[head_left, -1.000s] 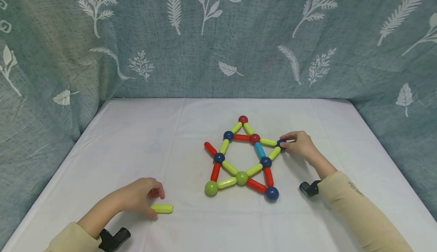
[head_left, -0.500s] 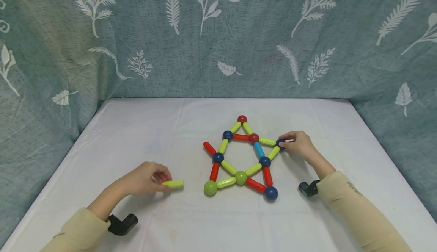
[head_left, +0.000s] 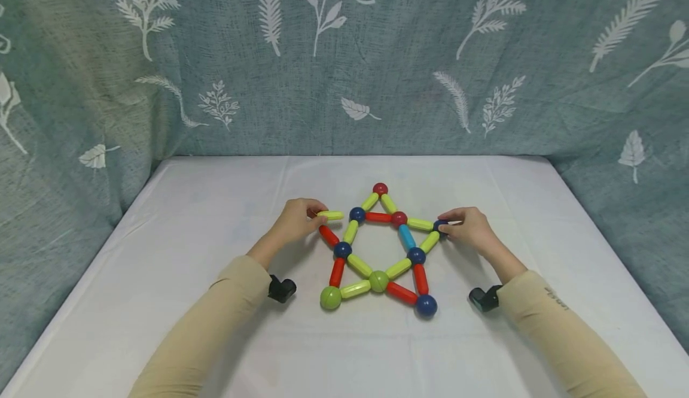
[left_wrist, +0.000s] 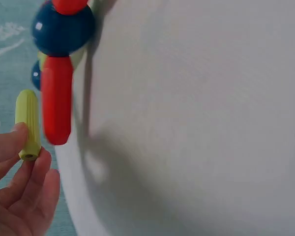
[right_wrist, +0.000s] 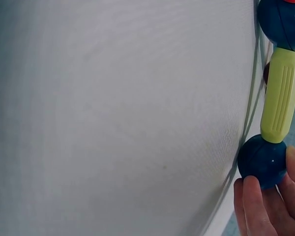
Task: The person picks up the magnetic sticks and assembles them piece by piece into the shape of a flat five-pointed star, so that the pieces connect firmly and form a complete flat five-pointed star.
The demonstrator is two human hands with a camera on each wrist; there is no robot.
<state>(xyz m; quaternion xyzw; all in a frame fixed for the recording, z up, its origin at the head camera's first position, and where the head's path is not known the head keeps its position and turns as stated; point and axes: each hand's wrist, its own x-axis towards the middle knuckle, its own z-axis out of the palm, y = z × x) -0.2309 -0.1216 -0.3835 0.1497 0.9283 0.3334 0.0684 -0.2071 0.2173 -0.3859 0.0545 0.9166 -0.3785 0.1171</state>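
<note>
My left hand point(head_left: 298, 218) pinches a yellow-green magnetic rod point(head_left: 331, 215) by one end. The rod points right, toward the upper-left blue ball point(head_left: 357, 214). Just below it lies the free end of a red rod point(head_left: 329, 236), joined to another blue ball point(head_left: 343, 250). My right hand point(head_left: 469, 230) grips the blue ball point(right_wrist: 263, 160) at the right tip of a star-shaped frame of rods and balls. Two yellow-green rods meet at this ball; one of them point(right_wrist: 281, 96) shows in the right wrist view.
The frame's other tips are a red ball point(head_left: 380, 189) at the back, a green ball point(head_left: 331, 297) at front left and a blue ball point(head_left: 426, 306) at front right. A white cloth point(head_left: 226, 194) covers the table; a patterned curtain point(head_left: 301, 105) hangs behind.
My left hand has lifted the yellow-green rod off the cloth at front left and carried it right and away from me to the frame's left side. My right hand stays on its ball.
</note>
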